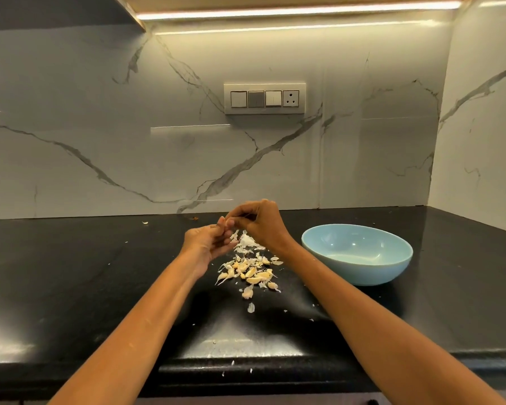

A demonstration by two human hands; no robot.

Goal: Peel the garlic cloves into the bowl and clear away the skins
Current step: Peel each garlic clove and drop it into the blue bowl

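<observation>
A black countertop (70, 287) fills the lower half of the frame, glossy with glare patches. Behind it rises a white marble-look backsplash (100, 127) with grey veins. At centre sits a switch panel (265, 98) with three switches and a socket. A light strip (298, 11) glows along the top.

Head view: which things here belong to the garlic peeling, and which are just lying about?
Job:
- left hand and right hand, pinching one clove
- pile of pale garlic cloves and papery skins
- light blue round bowl

Lying about:
- white wall switch panel
</observation>
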